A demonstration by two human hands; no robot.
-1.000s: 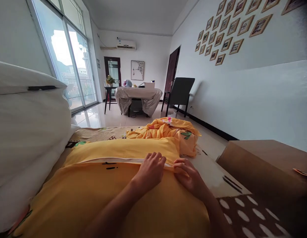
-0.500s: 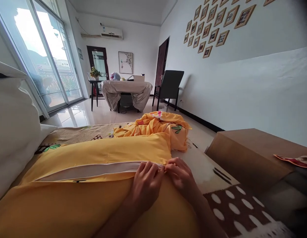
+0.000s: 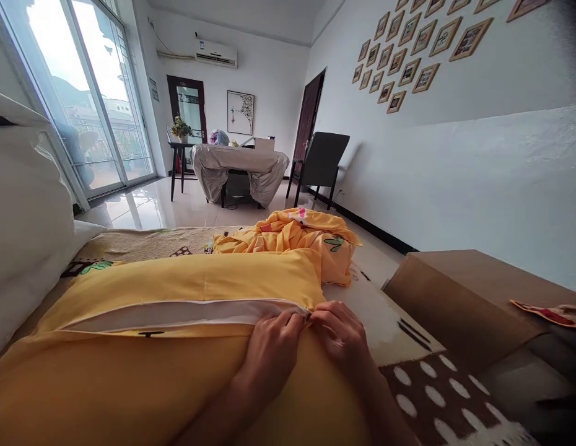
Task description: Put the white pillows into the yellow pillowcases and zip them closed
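A large yellow cushion cover (image 3: 190, 277) lies across in front of me, filled out by something white. Along its top runs a long open slit with white zipper edges, and the white filling (image 3: 176, 314) shows through it. At the right end of this slit my left hand (image 3: 275, 347) is closed, fingertips pinching the cover's edge. Right beside it, almost touching, my right hand (image 3: 341, 331) pinches the corner where the slit ends. A small dark bit shows between the fingertips, too small to make out; a zipper pull cannot be told apart.
Behind the cover lies a crumpled yellow patterned cloth (image 3: 292, 238). A brown box (image 3: 474, 297) stands at the right, with a red-edged cloth piece (image 3: 552, 313) on it. White bulky fabric (image 3: 28, 229) rises at the left. A patterned blanket (image 3: 436, 384) lies underneath.
My left hand's fingers have curled lower and closer to the slit's end. The right hand keeps its pinch there with a slight shift. The view has tilted slightly.
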